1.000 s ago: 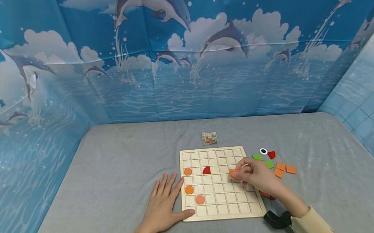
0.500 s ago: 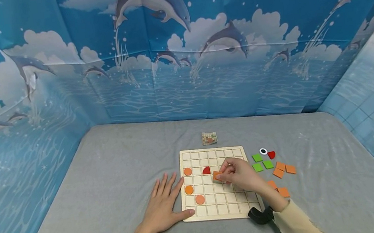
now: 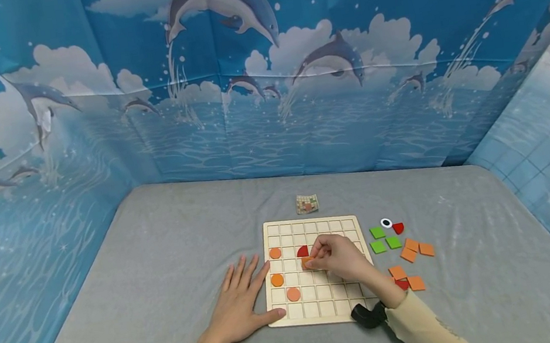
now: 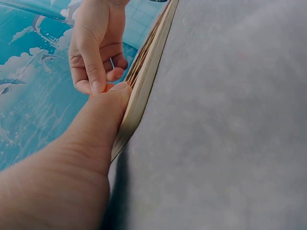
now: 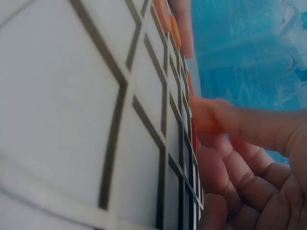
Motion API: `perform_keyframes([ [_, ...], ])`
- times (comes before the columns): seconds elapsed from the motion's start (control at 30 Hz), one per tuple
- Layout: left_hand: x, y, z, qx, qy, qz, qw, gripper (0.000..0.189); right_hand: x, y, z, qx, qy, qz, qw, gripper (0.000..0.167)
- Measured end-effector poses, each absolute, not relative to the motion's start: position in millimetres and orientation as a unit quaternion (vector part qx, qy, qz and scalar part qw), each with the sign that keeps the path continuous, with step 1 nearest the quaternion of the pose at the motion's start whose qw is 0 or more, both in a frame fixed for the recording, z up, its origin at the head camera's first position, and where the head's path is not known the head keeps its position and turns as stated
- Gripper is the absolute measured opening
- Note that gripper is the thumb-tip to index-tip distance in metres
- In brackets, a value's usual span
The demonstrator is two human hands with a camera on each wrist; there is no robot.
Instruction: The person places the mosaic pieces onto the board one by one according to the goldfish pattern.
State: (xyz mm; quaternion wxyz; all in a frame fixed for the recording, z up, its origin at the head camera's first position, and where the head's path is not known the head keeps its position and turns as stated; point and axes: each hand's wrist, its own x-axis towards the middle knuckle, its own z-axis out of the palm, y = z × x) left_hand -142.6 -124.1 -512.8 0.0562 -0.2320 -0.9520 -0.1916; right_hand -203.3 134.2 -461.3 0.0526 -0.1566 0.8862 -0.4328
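Note:
A pale wooden grid board [image 3: 327,309] lies on the grey cloth. Pinched between my right hand's [image 3: 340,258] thumb and fingers is an orange square tile [image 5: 206,115], at the board just below a red quarter-round piece [image 3: 302,251]. My left hand [image 3: 241,304] lies flat with fingers spread, its thumb on the board's lower left corner and its fingertips by the left edge. Three orange discs sit in cells on the left side: an upper disc [image 3: 275,252], a middle disc [image 3: 277,280] and a lower disc [image 3: 293,294].
Right of the board lie several green squares [image 3: 393,242], several orange squares [image 3: 426,249], a white eye piece [image 3: 386,223], a red rounded piece [image 3: 398,228] and another red piece [image 3: 401,284]. A small pattern card [image 3: 307,203] lies beyond the board. A dolphin-print curtain [image 3: 268,125] surrounds the table.
My right hand has moved left across the board with the orange square tile, from its right side to just below the red quarter-round piece. The left hand has stayed put.

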Motion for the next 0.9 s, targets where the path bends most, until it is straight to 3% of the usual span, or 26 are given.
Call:
perform_keyframes([
  [0.9, -142.2, -123.9, -511.9, -0.23, -0.952, -0.195, 0.055, 0.095, -204.3, 127.0, -461.8, -0.143, 0.922, -0.359, 0.017, 0.008],
])
